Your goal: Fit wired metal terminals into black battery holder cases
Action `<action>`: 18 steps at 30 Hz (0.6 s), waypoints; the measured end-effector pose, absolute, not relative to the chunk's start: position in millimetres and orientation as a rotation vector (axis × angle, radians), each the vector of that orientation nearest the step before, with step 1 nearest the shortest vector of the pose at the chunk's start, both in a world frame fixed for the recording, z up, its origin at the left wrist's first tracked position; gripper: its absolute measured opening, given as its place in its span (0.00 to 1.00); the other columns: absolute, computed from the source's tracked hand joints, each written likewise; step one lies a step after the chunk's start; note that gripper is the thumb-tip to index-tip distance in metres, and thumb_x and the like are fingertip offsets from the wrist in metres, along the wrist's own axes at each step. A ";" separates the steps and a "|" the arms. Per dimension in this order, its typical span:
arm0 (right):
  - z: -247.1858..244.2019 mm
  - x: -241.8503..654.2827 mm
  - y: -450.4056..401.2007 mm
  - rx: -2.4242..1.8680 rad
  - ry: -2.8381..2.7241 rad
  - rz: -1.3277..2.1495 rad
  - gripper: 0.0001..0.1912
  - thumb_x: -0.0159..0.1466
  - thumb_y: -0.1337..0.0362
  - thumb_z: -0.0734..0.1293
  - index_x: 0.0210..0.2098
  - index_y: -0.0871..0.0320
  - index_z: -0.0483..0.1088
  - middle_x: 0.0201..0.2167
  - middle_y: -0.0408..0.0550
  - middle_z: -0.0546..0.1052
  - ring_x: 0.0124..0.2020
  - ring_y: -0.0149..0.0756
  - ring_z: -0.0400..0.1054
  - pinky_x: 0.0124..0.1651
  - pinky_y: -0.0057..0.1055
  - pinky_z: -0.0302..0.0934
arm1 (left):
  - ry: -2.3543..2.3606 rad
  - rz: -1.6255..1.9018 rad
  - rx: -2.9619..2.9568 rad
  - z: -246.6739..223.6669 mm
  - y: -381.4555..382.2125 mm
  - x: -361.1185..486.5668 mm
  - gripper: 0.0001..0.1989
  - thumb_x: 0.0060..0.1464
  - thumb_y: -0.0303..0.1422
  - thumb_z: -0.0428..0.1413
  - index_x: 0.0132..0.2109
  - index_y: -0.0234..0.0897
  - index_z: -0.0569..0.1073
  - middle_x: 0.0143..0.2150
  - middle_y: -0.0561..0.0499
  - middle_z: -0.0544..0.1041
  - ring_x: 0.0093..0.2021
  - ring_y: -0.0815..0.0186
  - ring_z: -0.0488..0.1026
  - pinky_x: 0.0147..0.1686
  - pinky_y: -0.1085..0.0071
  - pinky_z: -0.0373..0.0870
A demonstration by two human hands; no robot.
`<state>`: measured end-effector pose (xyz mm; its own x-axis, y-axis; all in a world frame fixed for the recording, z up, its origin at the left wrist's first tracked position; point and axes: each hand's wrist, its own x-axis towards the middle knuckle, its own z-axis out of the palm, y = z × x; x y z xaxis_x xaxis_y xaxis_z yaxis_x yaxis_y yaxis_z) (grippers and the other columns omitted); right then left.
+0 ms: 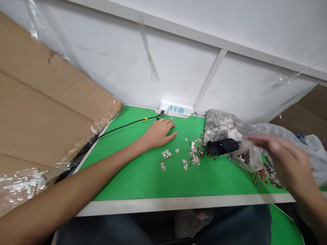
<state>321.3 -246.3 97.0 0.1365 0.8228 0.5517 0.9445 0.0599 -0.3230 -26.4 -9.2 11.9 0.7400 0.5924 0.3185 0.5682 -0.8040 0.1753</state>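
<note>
My left hand [160, 132] lies on the green tabletop [145, 180], fingers spread and nothing held. Its fingertips are beside a black cable [125, 126] and just in front of a white power strip [177, 109]. To its right, small silvery metal contact pieces [193, 158] lie scattered, some with thin red wires. My right hand [288, 156] is raised over the table's right side, blurred, fingers stretched to the left with nothing seen in them. Left of its fingertips, apart from them, is a black plastic casing [222, 146] against a clear bag.
The clear plastic bag [219, 124] of metal parts stands at the back right, a whitish bag [301, 143] beside it. Red-wired parts [268, 175] lie near the right hand. Cardboard [51, 98] leans at left, and a white wall [114, 61] rises behind.
</note>
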 end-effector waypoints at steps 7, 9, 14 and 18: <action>31.9 411.0 -148.6 -2.423 -1.305 -0.487 0.44 0.71 0.33 0.58 0.67 0.64 0.70 0.71 0.77 0.63 0.72 0.72 0.56 0.68 0.67 0.53 | 0.947 0.554 2.854 11.5 -7.1 -28.2 0.20 0.71 0.46 0.51 0.58 0.38 0.74 0.58 0.41 0.78 0.60 0.49 0.72 0.61 0.52 0.68; 10.8 423.5 -139.8 -2.426 -1.274 -0.346 0.43 0.72 0.32 0.55 0.70 0.57 0.68 0.70 0.70 0.67 0.71 0.66 0.60 0.69 0.64 0.53 | 0.939 0.557 2.848 11.0 -6.8 -28.8 0.20 0.71 0.46 0.51 0.57 0.38 0.74 0.58 0.41 0.78 0.60 0.49 0.72 0.61 0.52 0.69; -0.7 443.0 -151.0 -2.297 -1.277 -0.396 0.44 0.72 0.32 0.56 0.67 0.62 0.72 0.65 0.70 0.73 0.69 0.61 0.64 0.71 0.56 0.55 | 0.938 0.569 2.849 10.8 -7.3 -28.7 0.20 0.72 0.46 0.51 0.58 0.37 0.74 0.59 0.40 0.78 0.61 0.48 0.71 0.62 0.51 0.68; 1.6 458.9 -172.7 -2.378 -1.102 -0.565 0.47 0.72 0.31 0.55 0.68 0.65 0.70 0.66 0.75 0.71 0.71 0.68 0.61 0.72 0.63 0.53 | 0.946 0.549 2.856 11.8 -8.9 -27.3 0.21 0.72 0.46 0.50 0.58 0.36 0.74 0.59 0.39 0.77 0.61 0.47 0.71 0.62 0.50 0.68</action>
